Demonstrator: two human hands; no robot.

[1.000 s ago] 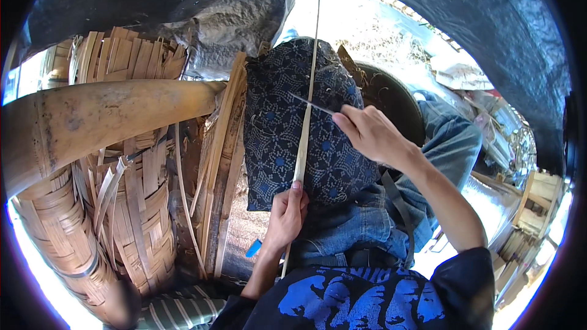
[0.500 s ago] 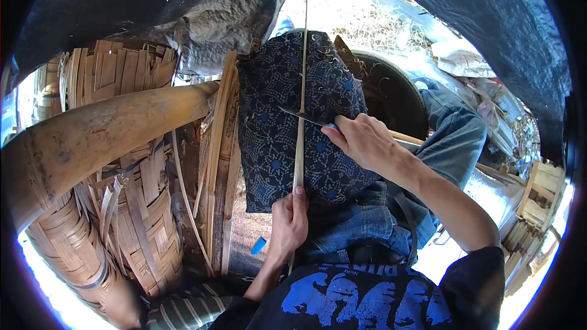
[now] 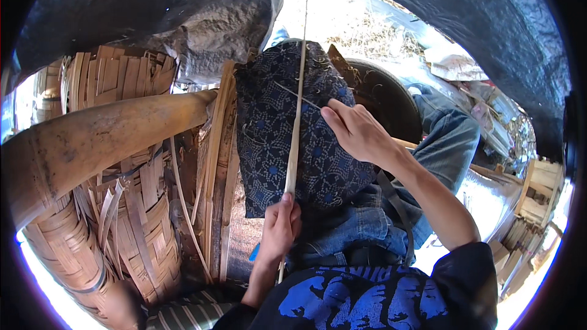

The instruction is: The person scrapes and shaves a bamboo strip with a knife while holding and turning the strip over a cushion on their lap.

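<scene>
A long pale strip [image 3: 294, 153], likely bamboo, runs away from me over a dark blue patterned cloth [image 3: 263, 146] on my lap. My left hand [image 3: 281, 226] is closed round its near, wider part, thumb on top, with a thin tail showing below the fist. Further up, my right hand [image 3: 361, 128] grips a knife whose handle is hidden in the fingers. The narrow knife blade [image 3: 287, 90] points left and crosses the strip at a slant, seen nearly edge-on. Toward its far end the strip tapers to a thin tip.
A thick bamboo pole [image 3: 110, 134] slants in from the left. Beneath it stand woven bamboo baskets [image 3: 134, 226] and upright bamboo slats [image 3: 217, 165]. Past my right hand is a dark round tyre-like object [image 3: 391, 98]. A small blue object [image 3: 254, 252] lies beside my left wrist.
The knife has moved slightly up and left along the strip, its blade turned more edge-on. My left hand has shifted slightly down and left, now partly covering the small blue object.
</scene>
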